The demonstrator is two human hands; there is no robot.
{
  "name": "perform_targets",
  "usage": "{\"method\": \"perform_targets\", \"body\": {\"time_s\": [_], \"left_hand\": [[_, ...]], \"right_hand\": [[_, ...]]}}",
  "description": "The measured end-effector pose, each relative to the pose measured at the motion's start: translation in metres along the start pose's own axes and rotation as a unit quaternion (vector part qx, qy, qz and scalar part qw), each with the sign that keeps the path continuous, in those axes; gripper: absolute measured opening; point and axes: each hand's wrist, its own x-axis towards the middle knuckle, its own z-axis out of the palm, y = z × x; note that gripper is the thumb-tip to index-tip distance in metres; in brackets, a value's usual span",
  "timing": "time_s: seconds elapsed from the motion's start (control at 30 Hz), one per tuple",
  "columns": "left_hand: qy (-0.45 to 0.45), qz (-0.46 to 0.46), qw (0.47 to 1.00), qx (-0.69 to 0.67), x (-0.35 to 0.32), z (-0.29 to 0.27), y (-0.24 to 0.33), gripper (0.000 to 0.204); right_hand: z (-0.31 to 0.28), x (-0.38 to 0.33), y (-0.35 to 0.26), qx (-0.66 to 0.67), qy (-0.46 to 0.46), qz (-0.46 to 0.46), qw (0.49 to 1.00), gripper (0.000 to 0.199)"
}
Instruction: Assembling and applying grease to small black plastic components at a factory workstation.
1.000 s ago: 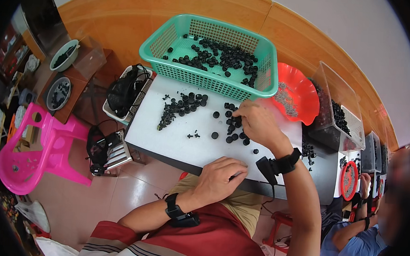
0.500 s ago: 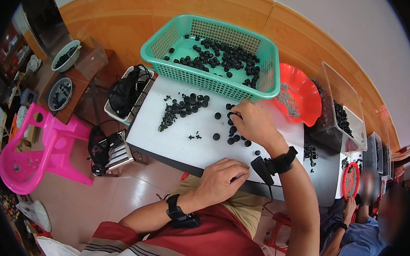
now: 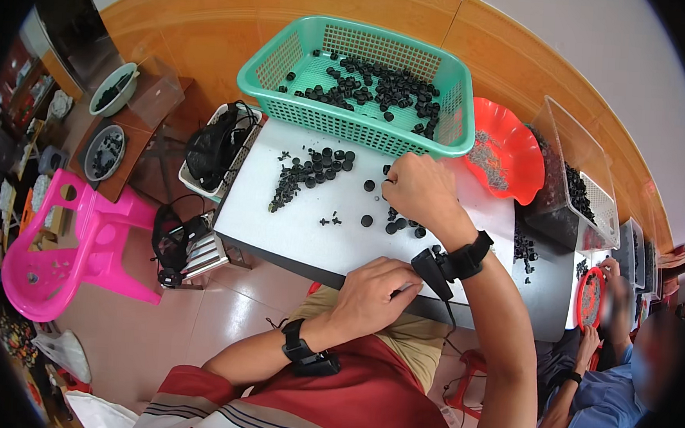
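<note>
My right hand [image 3: 424,191] reaches over the white work surface [image 3: 286,234], its fingers curled down among small black round caps [image 3: 393,227]. Its fingertips are closed, and whatever they hold is hidden. At the near edge of the surface rests my left hand [image 3: 373,294], fingers bent toward the thumb. A dark bit shows between thumb and fingers, too small to name. Left of the right hand lie a loose black cap [image 3: 366,221] and a heap of black caps and smaller black pieces [image 3: 305,176]. Some tiny cross-shaped black pieces [image 3: 331,219] lie in front of that heap.
A green basket [image 3: 340,124] holding black parts stands at the back. Right of it are a red scalloped bowl [image 3: 527,174] with grey bits and a clear bin [image 3: 570,142]. A pink stool [image 3: 82,237] stands left. At far right a person [image 3: 594,402] handles a red round sieve [image 3: 588,296].
My right hand has shifted slightly up and back, covering caps that showed beside it. My left hand stays nearly in place. The co-worker's second hand now shows at the sieve's top.
</note>
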Motion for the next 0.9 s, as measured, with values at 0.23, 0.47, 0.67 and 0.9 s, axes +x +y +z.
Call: {"method": "perform_targets", "body": {"time_s": [0.23,0.47,0.67,0.9], "left_hand": [[0.005,0.002,1.0,0.001,0.0,0.0,-0.002,0.009],[0.019,0.006,1.0,-0.013,-0.002,0.002,-0.004,0.01],[0.015,0.006,1.0,-0.017,-0.002,0.002,-0.003,0.01],[0.01,0.001,1.0,-0.017,-0.002,0.004,-0.005,0.01]], "right_hand": [[0.008,0.001,0.0,-0.022,0.011,0.007,1.0,0.012],[0.009,-0.009,0.013,0.092,0.035,-0.004,0.995,0.014],[0.01,-0.014,0.03,0.153,0.065,-0.07,0.984,0.016],[0.011,-0.025,0.039,0.211,0.096,-0.133,0.964,0.017]]}}
